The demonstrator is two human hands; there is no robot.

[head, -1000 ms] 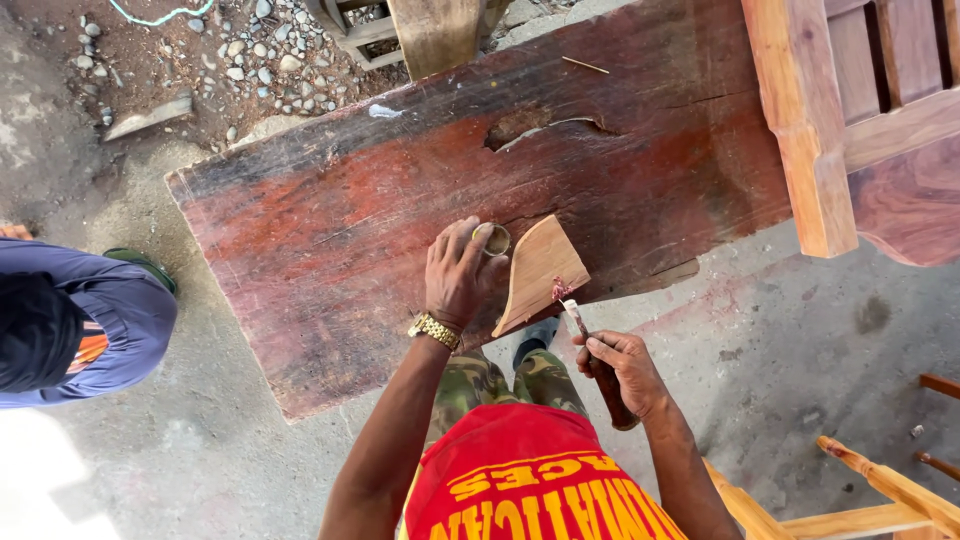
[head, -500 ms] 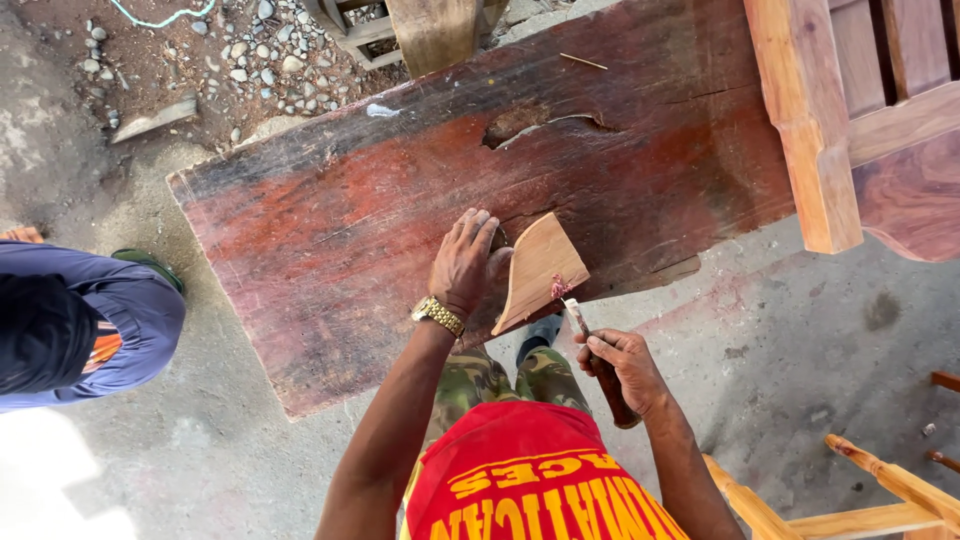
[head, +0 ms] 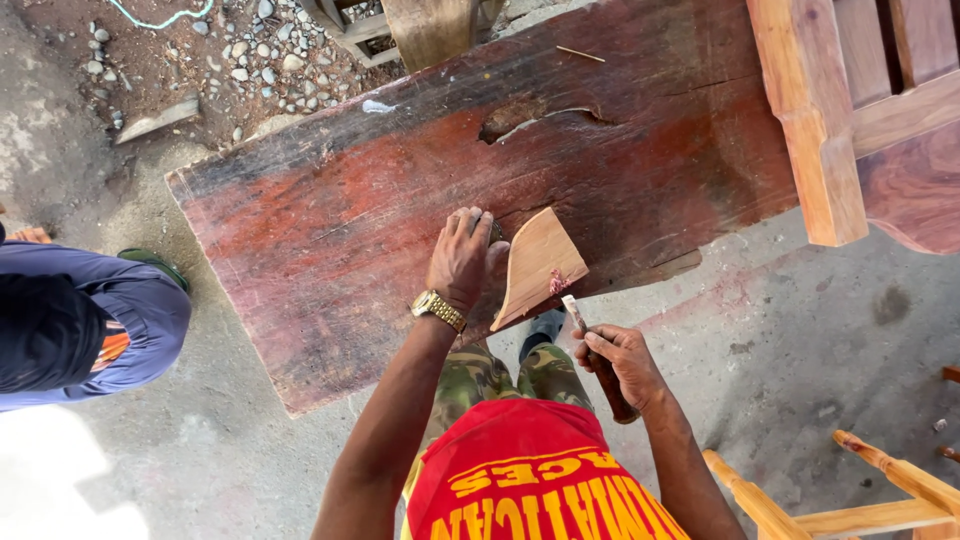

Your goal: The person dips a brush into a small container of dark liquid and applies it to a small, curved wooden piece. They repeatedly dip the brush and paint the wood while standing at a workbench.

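Head view: centre of frame, person at a worn reddish-brown plank tabletop (head: 330, 230).
Risk: pale curved wooden offcut (head: 535, 262) overhangs the plank's near edge; a knock could tip it off.
Left hand (head: 462, 260): palm down, fingers curled over a small round object, mostly hidden.
Right hand (head: 622, 368): closed on a brown-handled putty knife (head: 592, 352), tip just beside the offcut.
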